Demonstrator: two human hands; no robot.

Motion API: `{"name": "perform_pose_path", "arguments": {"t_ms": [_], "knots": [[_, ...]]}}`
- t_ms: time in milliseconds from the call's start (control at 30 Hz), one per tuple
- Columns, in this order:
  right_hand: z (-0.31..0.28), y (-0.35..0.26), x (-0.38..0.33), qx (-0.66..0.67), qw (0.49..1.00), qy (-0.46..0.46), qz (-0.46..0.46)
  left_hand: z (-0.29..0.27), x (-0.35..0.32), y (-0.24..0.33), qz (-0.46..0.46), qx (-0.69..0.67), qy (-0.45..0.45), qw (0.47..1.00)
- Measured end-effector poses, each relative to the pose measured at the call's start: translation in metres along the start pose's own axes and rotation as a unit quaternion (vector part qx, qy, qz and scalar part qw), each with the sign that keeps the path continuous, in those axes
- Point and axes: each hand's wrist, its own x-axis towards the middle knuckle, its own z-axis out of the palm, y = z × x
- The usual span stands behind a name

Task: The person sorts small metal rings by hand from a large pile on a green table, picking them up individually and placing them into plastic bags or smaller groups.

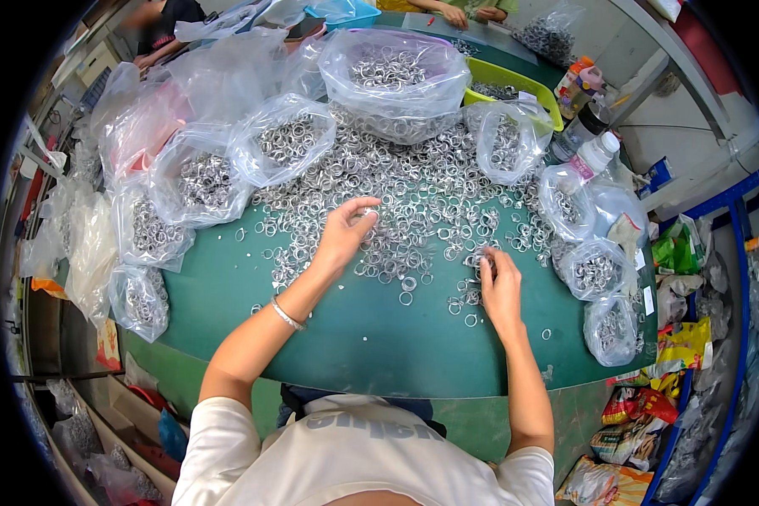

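Note:
Loose silver metal rings [406, 205] lie in a wide heap on the green table [346, 337], thinning out toward me. Over the left middle of the heap, my left hand [342, 239] is closed, thumb and fingers curled round what looks like a metal ring at the fingertips. A bracelet [287, 314] circles that wrist. My right hand [501, 285] is at the heap's near right edge, its fingers closed on several rings [476, 260]. A few more rings [471, 320] lie just below it, apart from the main heap.
Ring-filled clear bags flank the heap at left [201, 181] and right [595, 271]. Behind it are a large lined tub [395, 84] and a yellow-green basket [557, 110]. Bottles [594, 155] stand at far right. Co-workers' hands [455, 15] show beyond. Blue shelving [738, 244] borders the right side.

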Motion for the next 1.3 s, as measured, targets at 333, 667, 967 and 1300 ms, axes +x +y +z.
{"name": "perform_pose_path", "arguments": {"t_ms": [333,667,967,1300], "knots": [[0.045,-0.007,0.032,-0.172,0.966,0.002,-0.195,0.014,-0.005,-0.022,0.255,0.295,-0.098,0.916],[0.016,-0.004,0.024,-0.206,0.969,0.011,-0.134,0.016,-0.027,-0.026,0.311,0.621,-0.186,0.695],[0.041,-0.010,0.015,-0.240,0.952,-0.060,-0.180,0.017,-0.022,-0.034,0.291,0.601,-0.116,0.735],[0.018,0.015,0.017,-0.044,0.992,0.061,-0.106,0.020,-0.011,-0.043,0.345,0.500,-0.062,0.792]]}}
